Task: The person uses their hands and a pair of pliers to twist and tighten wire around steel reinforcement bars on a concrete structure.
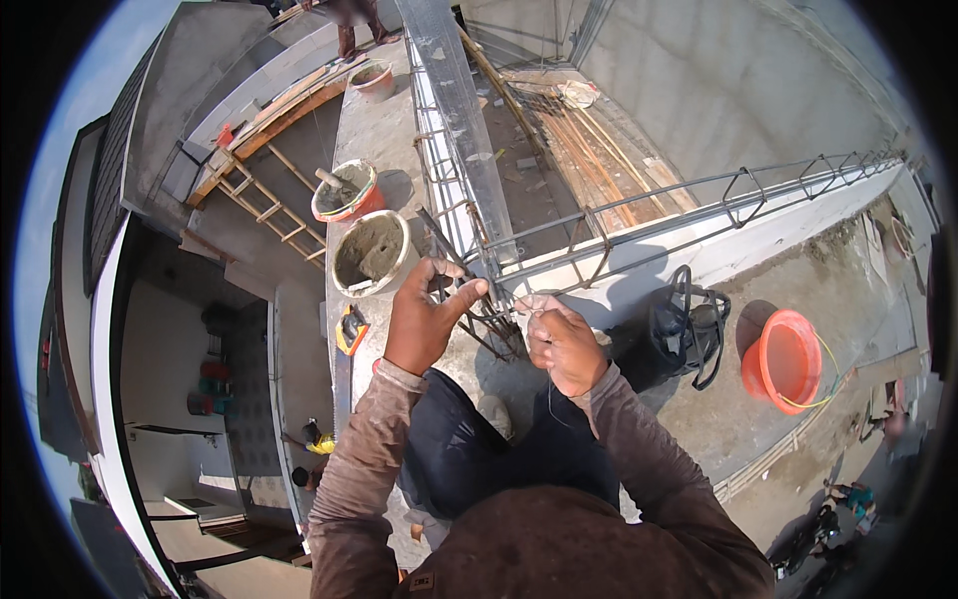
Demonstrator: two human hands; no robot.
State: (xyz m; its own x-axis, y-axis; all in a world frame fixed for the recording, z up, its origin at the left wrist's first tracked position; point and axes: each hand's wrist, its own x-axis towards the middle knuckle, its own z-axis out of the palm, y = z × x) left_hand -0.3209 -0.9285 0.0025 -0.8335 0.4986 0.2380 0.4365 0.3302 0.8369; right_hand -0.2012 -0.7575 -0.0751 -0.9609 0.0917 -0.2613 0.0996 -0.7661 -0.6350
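Note:
At the corner where steel reinforcement cages (569, 262) meet, both my hands are close together. My left hand (424, 314) is closed, with its curled fingers around a dark steel bar (436, 232) and its thumb pointing toward the corner bars. Just right of the corner, my right hand (567, 349) pinches a thin tie wire (551, 399). Part of this wire loops beside the upright bars, and a loose length hangs below the hand. Bent bar ends (487, 329) stick out under my left thumb. My fingers hide where the wire meets the steel.
Left of the corner, two mortar buckets (373, 254) stand near a drop-off, beside a yellow-handled saw (349, 329). To the right are a black bag (689, 324) and an orange bucket (783, 361). A bamboo ladder (264, 212) lies left; a person (349, 25) stands far off.

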